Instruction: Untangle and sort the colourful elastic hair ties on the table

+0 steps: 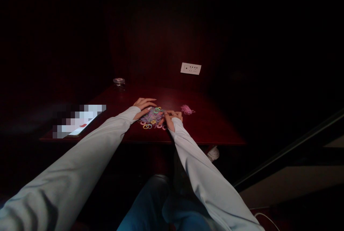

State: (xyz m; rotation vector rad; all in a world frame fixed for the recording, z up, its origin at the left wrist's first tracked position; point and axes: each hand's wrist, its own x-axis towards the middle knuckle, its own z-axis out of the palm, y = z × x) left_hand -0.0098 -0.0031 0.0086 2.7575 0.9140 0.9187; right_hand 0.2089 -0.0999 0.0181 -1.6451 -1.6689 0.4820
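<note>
- Left hand [145, 106] lies flat and open on the far-left edge of the mixed band pile [152, 118].
- Right hand [172, 117] curls at the pile's right side, fingers bent; whether it pinches a band, can't tell.
- Pink bunch [187, 109] sits apart on the table [215, 127], nearer the right hand.

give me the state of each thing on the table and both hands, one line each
left hand: open, flat at the mixed pile's left edge
right hand: fingers curled, on the pile's right edge
mixed pile of coloured bands: loose, spread out between the hands
pink bands: small separate heap, untouched
jar: upright, far corner
table: dark red
</note>
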